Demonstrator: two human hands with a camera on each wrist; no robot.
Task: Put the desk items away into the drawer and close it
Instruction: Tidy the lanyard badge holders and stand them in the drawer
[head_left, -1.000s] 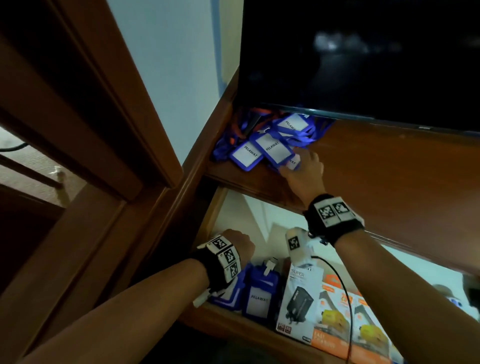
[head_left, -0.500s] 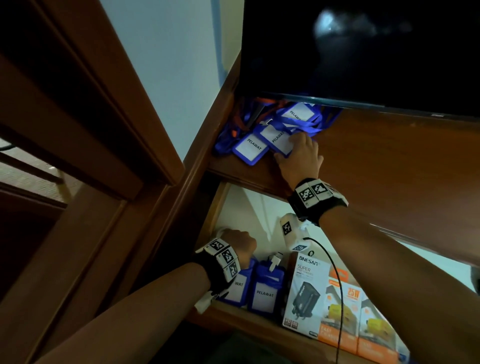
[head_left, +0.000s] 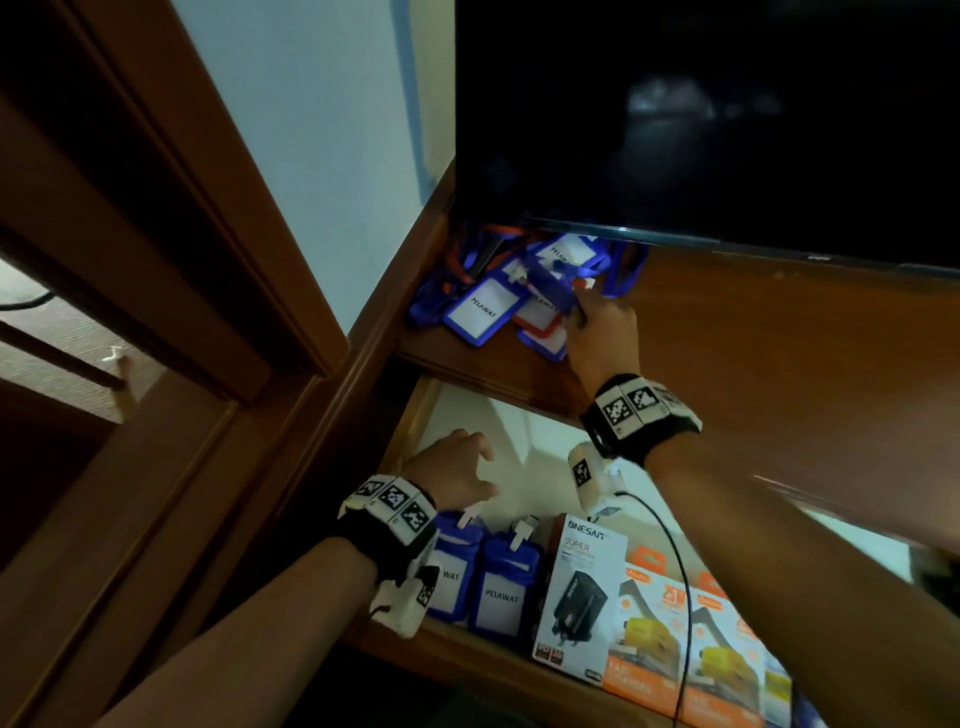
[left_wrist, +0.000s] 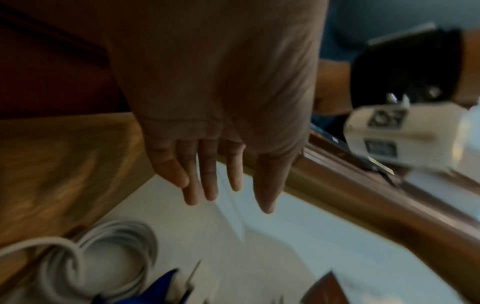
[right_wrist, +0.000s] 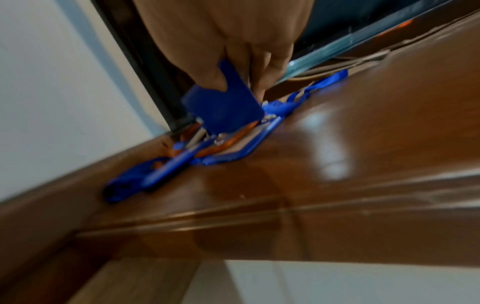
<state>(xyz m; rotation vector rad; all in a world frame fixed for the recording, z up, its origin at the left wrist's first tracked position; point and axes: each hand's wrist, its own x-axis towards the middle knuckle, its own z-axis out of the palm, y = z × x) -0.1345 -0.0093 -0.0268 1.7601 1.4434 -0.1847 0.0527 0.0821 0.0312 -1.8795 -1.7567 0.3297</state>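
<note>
Right wrist view — pinched badge holder (right_wrist: 223, 105) blurred

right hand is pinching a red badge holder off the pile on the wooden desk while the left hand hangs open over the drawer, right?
Not quite: the right hand pinches a blue plastic badge holder, not red, as the right wrist view shows. The rest holds.

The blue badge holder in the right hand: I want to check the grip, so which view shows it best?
The right wrist view: the blue badge holder fills the centre, pinched by thumb and fingers of the right hand above the pile. The head view shows only the hand's back hiding it. The left wrist view misses it.
</note>
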